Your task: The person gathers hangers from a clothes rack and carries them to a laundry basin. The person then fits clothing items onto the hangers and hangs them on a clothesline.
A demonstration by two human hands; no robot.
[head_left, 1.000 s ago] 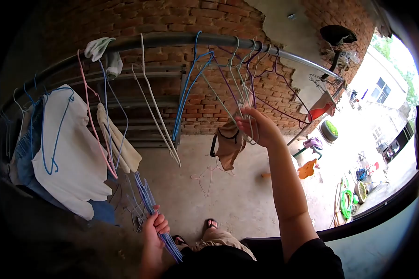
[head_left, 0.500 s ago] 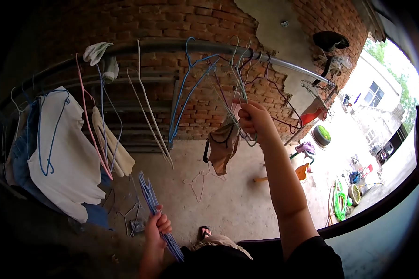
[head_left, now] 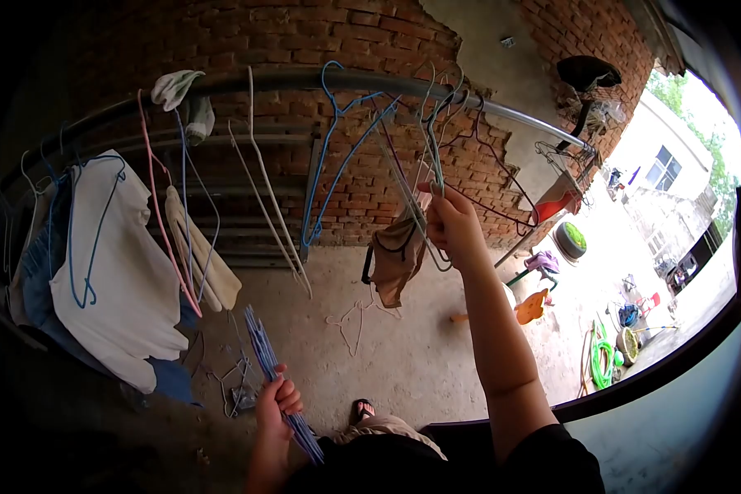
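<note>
My left hand (head_left: 279,401) is closed around a bundle of thin blue-purple hangers (head_left: 263,348), low in front of my body. Raised below the metal rail (head_left: 305,79), my right hand (head_left: 451,221) is closed on pale green-grey wire hangers (head_left: 434,156), whose hooks reach up to the rail. Beside that hand hangs a tan garment (head_left: 395,255) with dark trim. A blue hanger (head_left: 329,156) hangs from the rail to the left of it, and a dark purple hanger (head_left: 502,165) hangs to the right.
White and pink hangers, a sock (head_left: 173,89), a white shirt (head_left: 111,263) and denim (head_left: 45,247) hang at the left. Hangers lie on the floor, one of them pink (head_left: 354,325). At the right are an orange item (head_left: 533,307) and a green hose (head_left: 601,358).
My right hand has closed from a looser hold on the green-grey hangers, which have shifted. The blue hanger beside them has swung wider. My left hand keeps its bundle.
</note>
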